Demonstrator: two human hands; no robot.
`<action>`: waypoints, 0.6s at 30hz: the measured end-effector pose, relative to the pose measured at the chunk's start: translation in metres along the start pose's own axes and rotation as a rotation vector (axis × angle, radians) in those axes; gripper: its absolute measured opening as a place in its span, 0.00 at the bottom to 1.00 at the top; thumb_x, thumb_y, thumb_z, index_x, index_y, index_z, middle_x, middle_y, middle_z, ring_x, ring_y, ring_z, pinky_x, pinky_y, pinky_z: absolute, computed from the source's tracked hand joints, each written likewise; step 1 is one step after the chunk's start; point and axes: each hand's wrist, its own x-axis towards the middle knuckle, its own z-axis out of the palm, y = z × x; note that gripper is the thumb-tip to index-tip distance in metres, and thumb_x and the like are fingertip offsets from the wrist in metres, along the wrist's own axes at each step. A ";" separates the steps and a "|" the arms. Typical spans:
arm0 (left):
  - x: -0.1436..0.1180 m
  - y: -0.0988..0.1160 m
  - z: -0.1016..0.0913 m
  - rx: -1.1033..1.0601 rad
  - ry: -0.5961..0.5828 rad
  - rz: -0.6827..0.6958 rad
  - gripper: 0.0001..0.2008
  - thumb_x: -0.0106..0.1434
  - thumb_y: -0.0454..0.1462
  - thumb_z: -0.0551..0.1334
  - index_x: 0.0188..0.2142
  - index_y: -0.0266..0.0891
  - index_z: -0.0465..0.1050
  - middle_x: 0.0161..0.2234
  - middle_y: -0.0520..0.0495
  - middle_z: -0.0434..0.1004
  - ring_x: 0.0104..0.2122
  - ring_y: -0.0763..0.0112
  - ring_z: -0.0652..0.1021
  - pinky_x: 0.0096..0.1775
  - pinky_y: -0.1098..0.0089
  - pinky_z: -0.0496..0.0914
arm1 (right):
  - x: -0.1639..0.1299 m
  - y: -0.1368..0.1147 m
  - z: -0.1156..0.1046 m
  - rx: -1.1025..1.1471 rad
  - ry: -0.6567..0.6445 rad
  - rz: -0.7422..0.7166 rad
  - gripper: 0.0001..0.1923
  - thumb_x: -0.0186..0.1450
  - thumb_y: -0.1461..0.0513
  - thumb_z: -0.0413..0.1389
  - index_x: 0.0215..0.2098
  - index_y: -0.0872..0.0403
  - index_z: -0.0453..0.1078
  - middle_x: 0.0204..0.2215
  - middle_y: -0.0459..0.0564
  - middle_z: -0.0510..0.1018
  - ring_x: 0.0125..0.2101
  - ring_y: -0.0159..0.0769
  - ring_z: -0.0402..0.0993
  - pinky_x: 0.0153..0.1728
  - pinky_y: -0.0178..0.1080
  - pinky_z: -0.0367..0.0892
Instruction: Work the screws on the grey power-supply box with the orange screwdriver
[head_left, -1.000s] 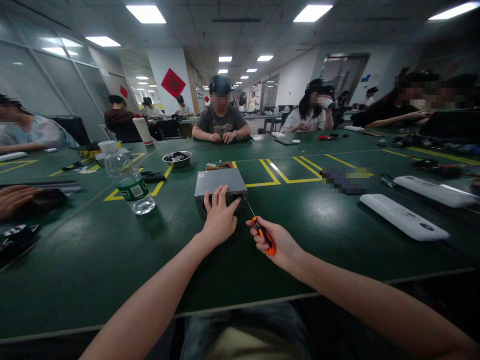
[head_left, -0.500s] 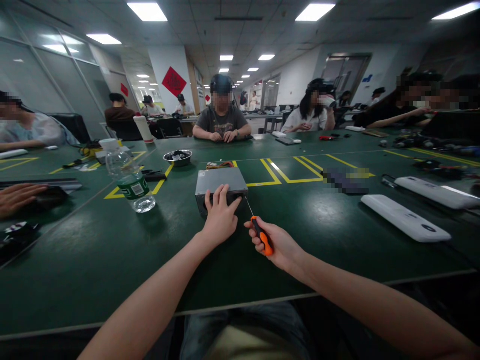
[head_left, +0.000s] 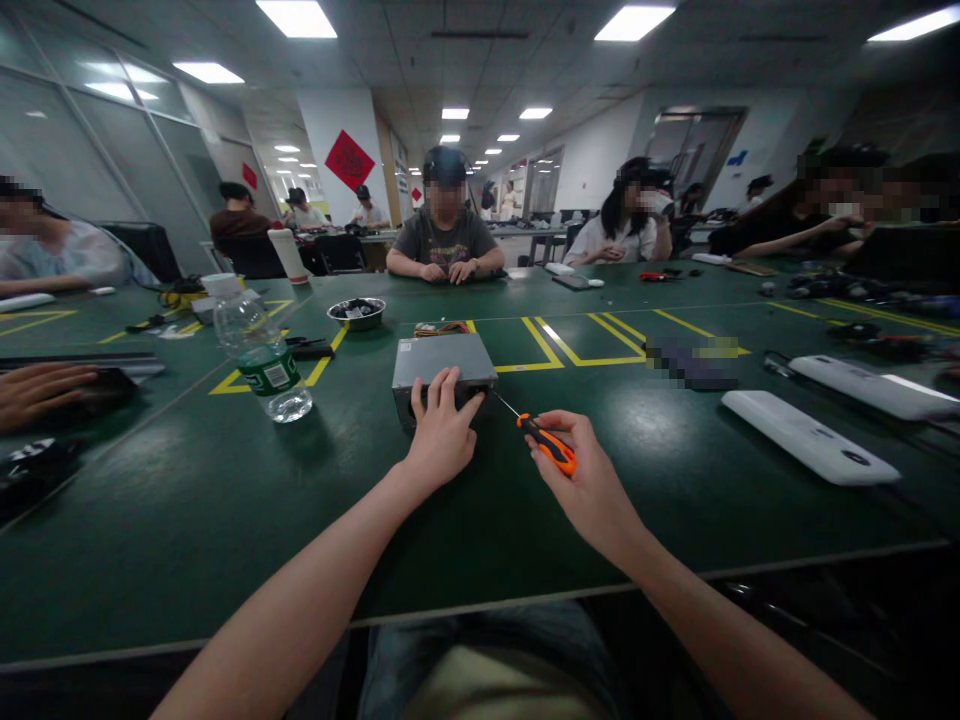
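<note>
From the head view, my left hand [head_left: 441,438] lies flat over the near top edge of the grey metal box [head_left: 442,362], fingers spread and pressing down, gripping nothing; the box sits on the green desk [head_left: 187,500] straight ahead of me, just short of the yellow floor-style markings [head_left: 559,350]. My right hand [head_left: 589,480] has its fingers closed round the orange handle of the screwdriver [head_left: 546,443]; the thin shaft slants up and left so the tip meets the box at its near right corner. I judge the work here is seating that tip squarely; I should keep the shaft in line with the screw, lean my left palm hard enough that the box cannot slide, and turn from the wrist without wobbling. A water bottle [head_left: 264,352] stands well to the left; a steel bowl [head_left: 356,314] lies beyond it.
</note>
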 end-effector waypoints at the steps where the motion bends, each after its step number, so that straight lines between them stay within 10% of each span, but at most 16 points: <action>1: 0.000 0.000 0.000 0.002 0.002 0.002 0.24 0.53 0.31 0.56 0.51 0.44 0.67 0.59 0.38 0.52 0.59 0.52 0.52 0.57 0.45 0.42 | -0.001 0.000 0.000 -0.138 0.019 -0.081 0.15 0.61 0.63 0.50 0.47 0.51 0.58 0.44 0.52 0.69 0.44 0.38 0.69 0.46 0.44 0.64; 7: 0.000 0.000 0.002 -0.004 0.004 -0.004 0.24 0.52 0.31 0.57 0.50 0.43 0.67 0.59 0.38 0.51 0.59 0.50 0.52 0.57 0.45 0.41 | -0.005 -0.012 0.009 -0.612 0.081 -0.192 0.12 0.66 0.56 0.45 0.43 0.51 0.64 0.41 0.54 0.72 0.37 0.41 0.72 0.34 0.41 0.68; 18: 0.000 -0.001 0.000 -0.007 -0.008 -0.003 0.25 0.52 0.30 0.57 0.51 0.44 0.66 0.60 0.39 0.51 0.59 0.51 0.52 0.57 0.46 0.41 | -0.019 -0.012 0.048 -0.462 0.192 -0.316 0.13 0.64 0.65 0.44 0.48 0.53 0.58 0.43 0.57 0.66 0.43 0.42 0.68 0.37 0.44 0.70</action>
